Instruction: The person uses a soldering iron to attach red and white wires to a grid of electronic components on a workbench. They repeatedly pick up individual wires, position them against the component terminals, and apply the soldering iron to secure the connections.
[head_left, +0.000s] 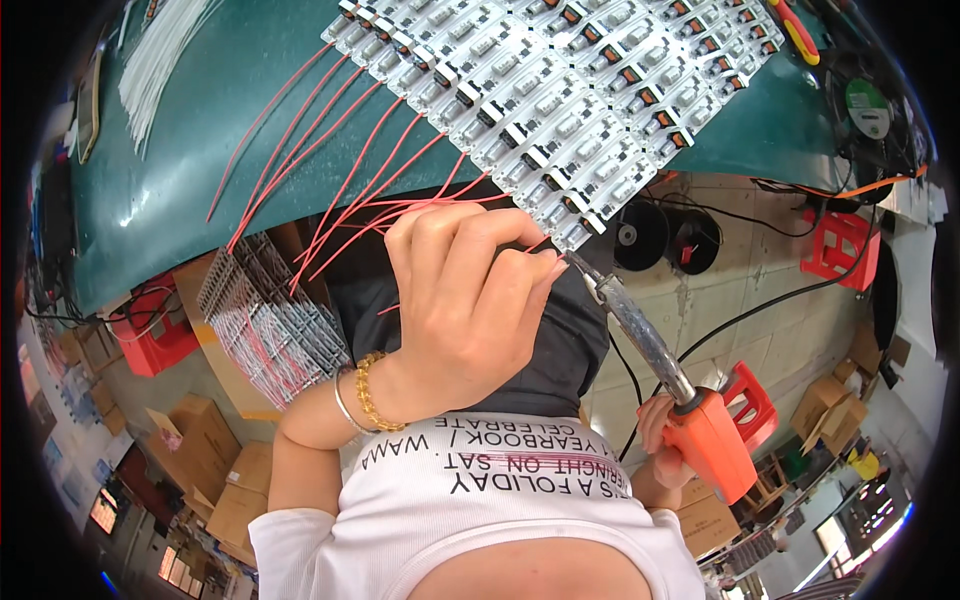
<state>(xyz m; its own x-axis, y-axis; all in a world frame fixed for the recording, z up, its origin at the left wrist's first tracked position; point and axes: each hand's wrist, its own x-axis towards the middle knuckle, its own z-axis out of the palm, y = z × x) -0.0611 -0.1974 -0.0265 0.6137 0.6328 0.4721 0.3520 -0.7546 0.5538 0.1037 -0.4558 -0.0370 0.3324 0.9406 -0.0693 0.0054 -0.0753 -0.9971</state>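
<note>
My left hand [450, 290] pinches the end of a thin red wire [543, 247] between thumb and fingertips, at the near corner of a panel of small silver circuit boards [560, 100]. In my right hand [660, 440] is a soldering iron [708, 440] with an orange grip and a metal barrel. Its tip points up and left, close to my left fingertips and the panel's corner; whether it touches the wire is too small to tell. More red wires [345, 190] trail from the panel's left edge over the table toward my left hand.
The panel lies on a green table mat [200, 200]. White strips [165, 65] lie at the far left, a red-and-yellow tool [797, 32] at the far right. Below the table stand an open carton of wired boards [275, 325], black reels [640, 235] and red stools [845, 245]. Dark cables cross the floor.
</note>
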